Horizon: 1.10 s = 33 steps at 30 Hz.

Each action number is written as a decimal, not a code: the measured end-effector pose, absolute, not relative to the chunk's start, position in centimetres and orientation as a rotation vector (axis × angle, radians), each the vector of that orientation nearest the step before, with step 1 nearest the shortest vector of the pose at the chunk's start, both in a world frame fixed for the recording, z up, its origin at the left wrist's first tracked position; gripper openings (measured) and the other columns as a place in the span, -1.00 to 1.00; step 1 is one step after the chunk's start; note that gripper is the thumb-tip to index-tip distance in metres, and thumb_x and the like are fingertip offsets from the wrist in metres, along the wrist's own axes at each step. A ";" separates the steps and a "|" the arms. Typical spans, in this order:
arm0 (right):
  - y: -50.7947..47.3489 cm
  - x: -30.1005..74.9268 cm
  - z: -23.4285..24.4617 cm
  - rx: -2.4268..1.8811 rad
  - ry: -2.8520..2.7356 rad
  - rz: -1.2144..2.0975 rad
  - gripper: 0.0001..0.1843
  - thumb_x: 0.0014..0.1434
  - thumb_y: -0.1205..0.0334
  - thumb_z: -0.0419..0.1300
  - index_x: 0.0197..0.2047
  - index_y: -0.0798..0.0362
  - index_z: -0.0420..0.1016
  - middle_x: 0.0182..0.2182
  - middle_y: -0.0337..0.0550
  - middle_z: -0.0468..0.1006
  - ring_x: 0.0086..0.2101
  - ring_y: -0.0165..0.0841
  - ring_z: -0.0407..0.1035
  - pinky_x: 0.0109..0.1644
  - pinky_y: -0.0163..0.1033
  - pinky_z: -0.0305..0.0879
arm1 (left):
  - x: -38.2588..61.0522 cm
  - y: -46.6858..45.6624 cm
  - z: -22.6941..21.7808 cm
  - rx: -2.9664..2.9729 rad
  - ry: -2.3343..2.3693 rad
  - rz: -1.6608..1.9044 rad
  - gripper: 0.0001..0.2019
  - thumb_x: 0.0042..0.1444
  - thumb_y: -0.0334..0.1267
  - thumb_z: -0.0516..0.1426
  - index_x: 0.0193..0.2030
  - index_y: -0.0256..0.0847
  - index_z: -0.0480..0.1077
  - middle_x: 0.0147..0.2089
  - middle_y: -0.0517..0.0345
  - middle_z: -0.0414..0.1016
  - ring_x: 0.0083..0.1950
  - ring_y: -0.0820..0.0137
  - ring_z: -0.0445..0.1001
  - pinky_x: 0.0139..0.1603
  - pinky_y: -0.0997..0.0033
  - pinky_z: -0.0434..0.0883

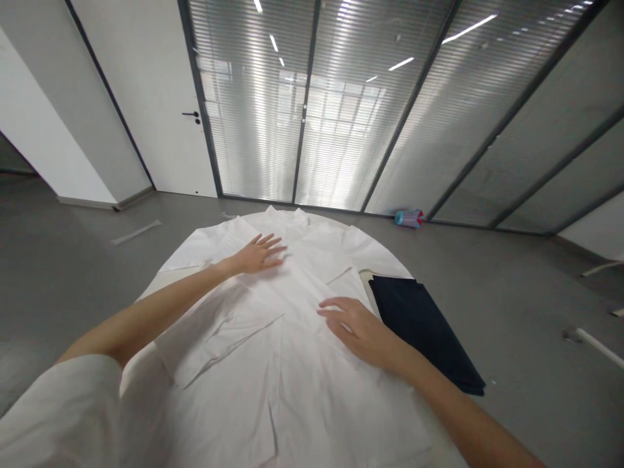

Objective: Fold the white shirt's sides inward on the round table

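Note:
A white short-sleeved shirt (297, 351) lies spread over a round table (158, 284), its collar at the far edge and its sleeves out to both sides. My left hand (258, 254) rests on the upper left part of the shirt, palm down with fingers spread. Lower and to the right, my right hand (355, 325) is over the shirt's front with its fingers loosely bent and apart. Neither hand has anything in it. Creases run across the cloth near both hands. Right of the shirt lies folded dark navy cloth (424, 331), partly hanging past the table's edge.
Grey floor (511, 299) surrounds the table. Beyond stand a glass partition with blinds (336, 130) and a white door (151, 97). A blue and red patterned object (408, 218) lies by the partition. A white pole (599, 348) shows at the right edge.

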State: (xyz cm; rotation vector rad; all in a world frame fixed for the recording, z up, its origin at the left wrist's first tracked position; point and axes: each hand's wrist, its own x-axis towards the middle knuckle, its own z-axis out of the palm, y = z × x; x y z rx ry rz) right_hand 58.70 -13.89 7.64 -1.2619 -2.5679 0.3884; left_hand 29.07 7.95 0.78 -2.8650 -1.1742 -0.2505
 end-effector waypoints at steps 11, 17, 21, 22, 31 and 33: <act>-4.3 50.6 -1.6 -1.585 -2.569 0.147 -0.12 0.38 -0.31 -0.31 0.49 0.18 0.01 0.46 0.12 -0.09 0.42 -0.03 -0.22 0.45 0.16 -0.26 | 24.3 8.8 -3.2 -2.923 -1.108 -0.177 -0.44 0.43 0.03 -0.20 0.51 0.02 -0.04 0.54 0.12 -0.10 0.54 0.20 -0.12 0.49 0.07 -0.14; -9.1 56.2 -2.2 -1.612 -2.574 0.153 -0.16 0.38 -0.31 -0.25 0.50 0.09 -0.01 0.46 0.09 -0.15 0.43 -0.05 -0.27 0.45 0.20 -0.22 | 21.5 10.3 -3.4 -2.602 -1.688 -0.178 -0.33 0.37 0.17 -0.17 0.52 -0.07 -0.04 0.55 -0.04 -0.13 0.55 0.07 -0.17 0.47 -0.05 -0.15; -13.1 60.0 -2.7 -1.668 -2.547 0.135 -0.19 0.40 -0.26 -0.22 0.50 0.09 -0.04 0.46 0.12 -0.12 0.43 -0.09 -0.24 0.44 0.18 -0.14 | 21.4 11.0 -3.4 -2.504 -1.897 -0.141 -0.19 0.33 0.24 -0.22 0.53 -0.31 -0.12 0.54 -0.24 -0.16 0.55 0.07 -0.18 0.45 -0.05 -0.08; -14.0 60.9 -2.8 -1.677 -2.544 0.127 -0.19 0.40 -0.26 -0.21 0.51 0.11 -0.05 0.45 0.13 -0.11 0.43 -0.09 -0.24 0.44 0.16 -0.14 | 21.4 11.1 -3.4 -2.497 -1.909 -0.129 -0.17 0.33 0.25 -0.22 0.52 -0.36 -0.12 0.54 -0.27 -0.17 0.55 0.07 -0.19 0.45 -0.04 -0.07; -13.8 60.5 1.5 -1.697 -2.516 0.219 -0.20 0.42 -0.24 -0.29 0.45 0.14 0.12 0.43 0.10 -0.01 0.42 -0.08 -0.19 0.45 0.17 -0.17 | 24.4 11.1 -1.7 -2.484 -1.740 -0.181 -0.24 0.31 0.24 -0.12 0.46 -0.27 0.08 0.52 -0.24 -0.07 0.53 -0.06 -0.12 0.43 -0.19 -0.08; -11.0 57.6 2.5 -1.621 -2.490 0.191 -0.16 0.41 -0.25 -0.33 0.46 0.21 0.08 0.45 0.12 -0.10 0.43 -0.07 -0.26 0.46 0.17 -0.22 | 26.9 11.1 -1.4 -2.517 -1.664 -0.257 -0.27 0.32 0.22 -0.11 0.46 -0.22 0.10 0.53 -0.19 -0.07 0.53 -0.05 -0.14 0.44 -0.18 -0.09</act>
